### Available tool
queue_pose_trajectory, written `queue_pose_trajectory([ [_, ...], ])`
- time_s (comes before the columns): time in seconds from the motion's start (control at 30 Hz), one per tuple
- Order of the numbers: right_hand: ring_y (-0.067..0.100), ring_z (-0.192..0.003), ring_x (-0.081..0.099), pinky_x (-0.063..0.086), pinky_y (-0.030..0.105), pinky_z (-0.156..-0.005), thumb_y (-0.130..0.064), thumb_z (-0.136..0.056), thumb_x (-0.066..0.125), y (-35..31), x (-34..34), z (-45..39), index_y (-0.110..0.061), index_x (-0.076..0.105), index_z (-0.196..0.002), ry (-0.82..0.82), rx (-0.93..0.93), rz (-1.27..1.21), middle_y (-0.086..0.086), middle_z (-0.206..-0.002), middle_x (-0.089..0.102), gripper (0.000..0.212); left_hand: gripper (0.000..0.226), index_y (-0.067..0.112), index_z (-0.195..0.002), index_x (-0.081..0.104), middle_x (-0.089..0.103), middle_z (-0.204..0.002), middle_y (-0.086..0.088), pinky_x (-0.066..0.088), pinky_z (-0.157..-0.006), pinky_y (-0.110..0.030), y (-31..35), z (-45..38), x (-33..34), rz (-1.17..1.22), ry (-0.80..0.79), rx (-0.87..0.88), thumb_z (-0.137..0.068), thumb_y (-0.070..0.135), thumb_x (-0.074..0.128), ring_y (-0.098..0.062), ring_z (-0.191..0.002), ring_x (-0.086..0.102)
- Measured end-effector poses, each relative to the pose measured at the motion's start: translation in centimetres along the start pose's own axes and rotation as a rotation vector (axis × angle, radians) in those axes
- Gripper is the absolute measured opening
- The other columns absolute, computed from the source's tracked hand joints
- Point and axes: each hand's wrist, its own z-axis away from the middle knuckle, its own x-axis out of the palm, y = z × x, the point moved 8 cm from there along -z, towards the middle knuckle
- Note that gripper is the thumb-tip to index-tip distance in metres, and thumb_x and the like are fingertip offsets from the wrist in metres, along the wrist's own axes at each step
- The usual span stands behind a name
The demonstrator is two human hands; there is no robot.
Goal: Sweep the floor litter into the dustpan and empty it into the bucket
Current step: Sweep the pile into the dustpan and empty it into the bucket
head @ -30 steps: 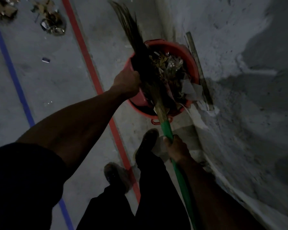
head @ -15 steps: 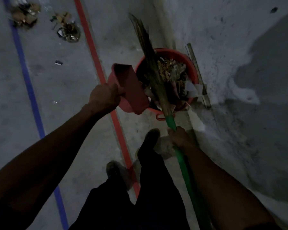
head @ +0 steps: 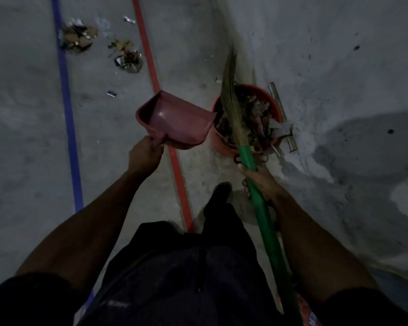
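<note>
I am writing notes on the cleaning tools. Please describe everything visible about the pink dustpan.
The dustpan is pink, plastic by its look, with a flat scoop, raised side walls and a short handle. Its scoop looks empty. It is held in the air, open side up, left of the red bucket and above the red floor line. Only the left hand touches it, gripping the handle.

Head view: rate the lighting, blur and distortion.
Head view: dim and underexposed; the litter piles are smeared by motion blur; the dustpan and broom stay readable; the floor lines bow from wide-angle distortion; a broad shadow darkens the wall at right.
</note>
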Motion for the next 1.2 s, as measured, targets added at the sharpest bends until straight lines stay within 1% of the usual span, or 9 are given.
queue_pose_trajectory([
  [0.1,0.017,-0.039,0.049,0.041,0.023,-0.04,-0.02,-0.092,0.067,-0.5,2.4,2.3,-0.008,0.057,-0.1,-0.038,-0.008,0.008,0.007,-0.057,0.052,0.018,0.028,0.006,-0.107,0.059,0.063,-0.099,-0.015,0.038,-0.074,-0.036,-4.1,2.3,-2.6,0.221,0.022,-0.166,-0.092,0.03,0.056,-0.035,-0.096,0.06],
  [0.2,0.019,-0.041,0.052,0.043,0.025,-0.04,-0.018,-0.093,0.064,-1.4,5.5,3.5,-0.008,0.055,-0.1,-0.082,-0.017,0.033,0.008,-0.058,0.055,0.014,0.026,0.001,-0.107,0.059,0.061,-0.09,-0.022,0.045,-0.07,-0.042,-7.6,4.1,-4.9,0.474,0.038,-0.222,-0.093,0.023,0.056,-0.035,-0.082,0.059],
  [0.37,0.019,-0.051,0.059,0.05,0.028,-0.045,-0.028,-0.091,0.066,-2.9,11.7,3.9,-0.015,0.057,-0.099,-0.183,0.062,0.131,0.007,-0.063,0.061,0.017,0.004,0.004,-0.094,0.054,0.044,-0.061,-0.005,0.033,-0.04,-0.018,-13.2,6.0,-9.4,0.709,0.114,-0.302,-0.094,0.008,0.055,-0.013,-0.048,0.042],
  [0.5,0.018,-0.053,0.054,0.044,0.025,-0.048,-0.028,-0.088,0.066,-5.4,16.6,2.6,-0.013,0.057,-0.096,-0.172,0.057,0.288,0.006,-0.067,0.059,0.019,0.013,0.007,-0.082,0.051,0.039,-0.06,-0.003,0.027,-0.046,-0.024,-18.4,6.1,-12.1,0.861,0.123,-0.451,-0.094,0.004,0.053,-0.017,-0.049,0.035],
  [0.6,0.018,-0.053,0.051,0.042,0.026,-0.047,-0.024,-0.088,0.065,-7.6,21.4,1.0,-0.01,0.057,-0.097,-0.191,0.052,0.353,0.007,-0.067,0.057,0.019,0.021,0.01,-0.076,0.046,0.036,-0.06,-0.003,0.025,-0.043,-0.023,-22.1,5.1,-14.0,0.943,0.138,-0.536,-0.094,0.0,0.051,-0.016,-0.047,0.033],
  [0.73,0.02,-0.051,0.049,0.042,0.027,-0.046,-0.017,-0.086,0.068,-11.3,28.8,-2.6,-0.005,0.056,-0.1,-0.22,0.014,0.407,0.011,-0.068,0.054,0.021,0.016,0.004,-0.075,0.045,0.038,-0.058,-0.006,0.024,-0.037,-0.019,-27.5,2.0,-16.9,0.926,0.188,-0.668,-0.083,-0.009,0.052,-0.015,-0.039,0.034],
  [0.87,0.02,-0.049,0.051,0.043,0.025,-0.041,-0.012,-0.085,0.068,-16.3,36.6,-6.8,-0.002,0.056,-0.103,-0.256,-0.025,0.459,0.012,-0.068,0.054,0.023,0.017,0.004,-0.065,0.048,0.045,-0.056,-0.008,0.028,-0.043,-0.023,-32.4,-2.5,-20.5,0.848,0.242,-0.752,-0.077,-0.008,0.049,-0.018,-0.044,0.038],
  [1.1,0.021,-0.05,0.051,0.043,0.026,-0.043,-0.01,-0.088,0.065,-27.7,48.7,-10.5,0.0,0.057,-0.102,-0.319,0.002,0.52,0.012,-0.068,0.055,0.019,0.017,0.008,-0.058,0.044,0.04,-0.043,0.001,0.027,-0.043,-0.023,-37.2,-10.8,-29.3,0.826,0.322,-0.794,-0.072,0.0,0.048,-0.017,-0.041,0.037],
  [1.2,0.021,-0.049,0.051,0.043,0.024,-0.041,-0.01,-0.088,0.065,-33.0,53.3,-11.3,0.002,0.057,-0.104,-0.338,-0.022,0.539,0.012,-0.068,0.055,0.022,0.008,0.008,-0.065,0.047,0.044,-0.052,-0.001,0.032,-0.043,-0.024,-39.1,-13.9,-33.6,0.789,0.38,-0.795,-0.06,0.013,0.051,-0.017,-0.041,0.041],
])
